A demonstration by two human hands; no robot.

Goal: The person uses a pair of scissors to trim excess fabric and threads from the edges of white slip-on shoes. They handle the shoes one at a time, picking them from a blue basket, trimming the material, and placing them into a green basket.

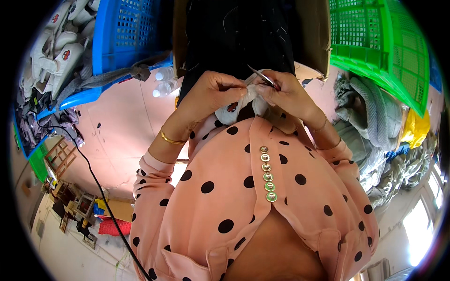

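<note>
My left hand [216, 91] is closed, its thumb and fingers pinching the edge of a small white fabric piece [222, 115] with a red car motif. Facing it, my right hand [290, 93] is closed too, with a pair of thread snips [258, 74] in it, blades pointing up and to the left. Its thumb and fingertips also press on the white fabric, close to the left fingertips. Both hands are in front of my body, above my dark-trousered lap [234, 42]. Part of the fabric is hidden behind the fingers.
Similar white pieces with car motifs [65, 56] are heaped at the far left, by a blue plastic crate [105, 42]. A green crate [361, 54] is at the right, above grey textiles [370, 112]. Clear bottles [165, 88] lie on the floor. A black cable [96, 180] runs down the left.
</note>
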